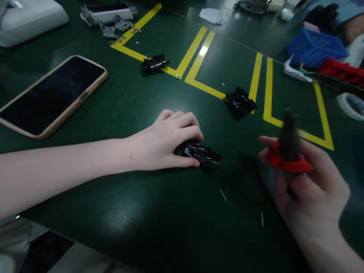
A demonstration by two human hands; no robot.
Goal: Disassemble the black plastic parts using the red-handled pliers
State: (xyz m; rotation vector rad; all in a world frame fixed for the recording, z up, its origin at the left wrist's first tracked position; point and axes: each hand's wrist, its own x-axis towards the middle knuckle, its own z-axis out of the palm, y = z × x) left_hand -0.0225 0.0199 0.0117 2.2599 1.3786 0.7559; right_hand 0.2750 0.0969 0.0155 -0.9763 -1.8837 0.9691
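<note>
My left hand point(176, 140) rests on the green tabletop, its thumb and index finger closed around the near end of a small black plastic part point(202, 154) with metal bits on top. My right hand point(307, 185) is raised at the right, wrapped round red-handled pliers point(290, 142) whose dark jaws point up and away; they are somewhat blurred. Between the hands, nearer me, two thin metal pins point(223, 195) lie on the table. Beyond them sits another black plastic part point(241, 101) across a yellow line, and a third black part point(154, 63) is farther left.
A phone point(54, 94) lies at the left, near a white device point(31, 21). Metal brackets point(116, 26) and small rings are at the back left. Yellow tape point(204, 89) marks the table. A blue bin point(315, 47), red parts point(341, 72), a tape roll point(351, 106) and another person's arm point(354, 28) are right.
</note>
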